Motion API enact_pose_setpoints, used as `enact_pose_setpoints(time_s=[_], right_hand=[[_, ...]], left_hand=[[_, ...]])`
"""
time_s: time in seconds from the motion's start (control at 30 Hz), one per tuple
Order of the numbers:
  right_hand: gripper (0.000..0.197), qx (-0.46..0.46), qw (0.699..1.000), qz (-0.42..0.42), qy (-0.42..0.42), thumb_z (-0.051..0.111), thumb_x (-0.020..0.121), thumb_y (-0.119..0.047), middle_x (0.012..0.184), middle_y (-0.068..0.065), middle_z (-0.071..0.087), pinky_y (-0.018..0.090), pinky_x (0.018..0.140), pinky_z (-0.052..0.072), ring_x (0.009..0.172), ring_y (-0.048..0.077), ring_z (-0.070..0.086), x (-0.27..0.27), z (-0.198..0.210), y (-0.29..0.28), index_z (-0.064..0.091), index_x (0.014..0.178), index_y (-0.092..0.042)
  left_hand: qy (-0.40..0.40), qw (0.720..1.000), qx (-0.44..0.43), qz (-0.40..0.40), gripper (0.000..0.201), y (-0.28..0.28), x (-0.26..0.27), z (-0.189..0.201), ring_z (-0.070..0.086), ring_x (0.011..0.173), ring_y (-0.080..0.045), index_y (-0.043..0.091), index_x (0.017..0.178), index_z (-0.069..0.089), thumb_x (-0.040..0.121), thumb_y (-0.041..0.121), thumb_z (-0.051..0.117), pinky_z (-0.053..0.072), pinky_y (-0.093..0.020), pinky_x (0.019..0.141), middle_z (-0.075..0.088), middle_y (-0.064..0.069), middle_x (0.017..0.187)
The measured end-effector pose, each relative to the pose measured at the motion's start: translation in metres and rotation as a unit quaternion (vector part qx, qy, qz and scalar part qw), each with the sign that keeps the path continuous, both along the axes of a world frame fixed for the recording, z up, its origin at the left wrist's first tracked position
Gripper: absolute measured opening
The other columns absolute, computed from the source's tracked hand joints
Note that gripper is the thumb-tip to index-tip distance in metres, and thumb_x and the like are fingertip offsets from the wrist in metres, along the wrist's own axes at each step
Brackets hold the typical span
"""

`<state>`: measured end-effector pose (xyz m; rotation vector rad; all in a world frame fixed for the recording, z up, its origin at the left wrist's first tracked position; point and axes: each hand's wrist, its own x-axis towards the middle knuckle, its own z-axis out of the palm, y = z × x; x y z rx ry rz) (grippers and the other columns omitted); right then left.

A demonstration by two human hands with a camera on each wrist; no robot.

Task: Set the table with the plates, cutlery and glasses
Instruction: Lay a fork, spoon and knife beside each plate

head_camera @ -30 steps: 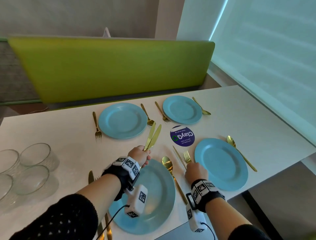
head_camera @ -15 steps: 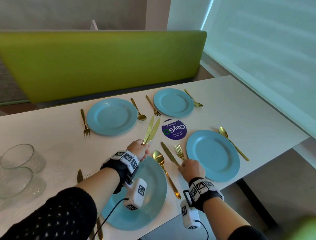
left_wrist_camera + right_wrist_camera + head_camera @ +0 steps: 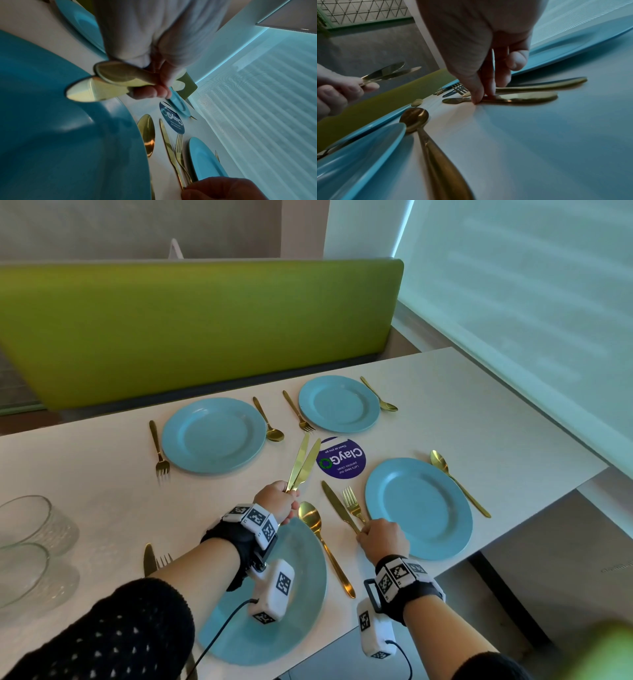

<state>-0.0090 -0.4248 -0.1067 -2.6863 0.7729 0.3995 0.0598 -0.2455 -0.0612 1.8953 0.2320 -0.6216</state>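
My left hand point(image 3: 281, 501) grips two gold knives point(image 3: 303, 463) by their handles, blades pointing up and away over the table; the left wrist view shows the handle ends point(image 3: 102, 81) sticking out below the curled fingers. My right hand point(image 3: 380, 537) pinches the handle of a third gold knife point(image 3: 337, 508) that lies flat on the table beside a fork point(image 3: 352, 505), left of the near right blue plate point(image 3: 445, 529). In the right wrist view thumb and finger close on that knife point(image 3: 522, 98). A spoon point(image 3: 322, 542) lies beside the near left plate point(image 3: 301, 594).
Two far blue plates point(image 3: 214, 436) point(image 3: 339, 404) each have a fork and a spoon beside them. Glass bowls point(image 3: 24, 522) stand at the left edge. A purple round sticker point(image 3: 342, 460) marks the table's middle. A green bench back runs behind the table.
The knife under my right hand has gone from edge-on to lying flat beside the fork. My left hand still holds the two knives in about the same place.
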Motion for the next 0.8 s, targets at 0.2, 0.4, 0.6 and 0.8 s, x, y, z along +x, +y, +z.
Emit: enact_pose_setpoints(time_s=[0.2, 0.4, 0.6, 0.8], right_hand=[[0.023, -0.008, 1.000, -0.002, 0.006, 0.050, 0.091, -0.021, 0.082, 0.001, 0.056, 0.031, 0.076, 0.053, 0.075, 0.020, 0.054, -0.002, -0.001, -0.005, 0.071, 0.100, -0.017], [0.023, -0.013, 1.000, -0.001, 0.002, 0.050, 0.090, -0.021, 0.081, 0.001, 0.056, 0.031, 0.076, 0.055, 0.074, 0.021, 0.054, -0.005, -0.002, -0.006, 0.071, 0.099, -0.016], [0.022, -0.007, 1.000, -0.002, 0.003, 0.052, 0.090, -0.022, 0.081, 0.001, 0.057, 0.030, 0.075, 0.054, 0.077, 0.022, 0.059, -0.006, -0.002, -0.006, 0.072, 0.098, -0.016], [0.020, 0.004, 1.000, -0.013, -0.011, 0.055, 0.088, -0.025, 0.081, 0.002, 0.060, 0.029, 0.074, 0.052, 0.074, 0.022, 0.057, -0.005, 0.007, -0.011, 0.072, 0.093, -0.016]], left_hand=[[-0.004, 1.000, 0.007, -0.007, 0.013, -0.003, -0.001, -0.002, 0.045, 0.058, -0.010, 0.012, 0.098, 0.054, 0.099, 0.015, 0.041, 0.040, -0.019, 0.052, 0.051, 0.001, 0.068], [0.003, 1.000, 0.001, -0.013, 0.012, -0.007, -0.002, -0.001, 0.045, 0.058, -0.011, 0.012, 0.099, 0.053, 0.098, 0.016, 0.042, 0.040, -0.019, 0.051, 0.051, 0.000, 0.069], [0.004, 1.000, 0.004, -0.012, 0.012, -0.008, -0.003, -0.003, 0.046, 0.059, -0.011, 0.012, 0.099, 0.054, 0.098, 0.016, 0.042, 0.040, -0.019, 0.050, 0.052, 0.000, 0.070], [0.000, 1.000, 0.006, -0.016, 0.013, -0.007, -0.003, -0.004, 0.046, 0.059, -0.011, 0.012, 0.099, 0.055, 0.098, 0.016, 0.042, 0.041, -0.020, 0.052, 0.052, 0.000, 0.070]])
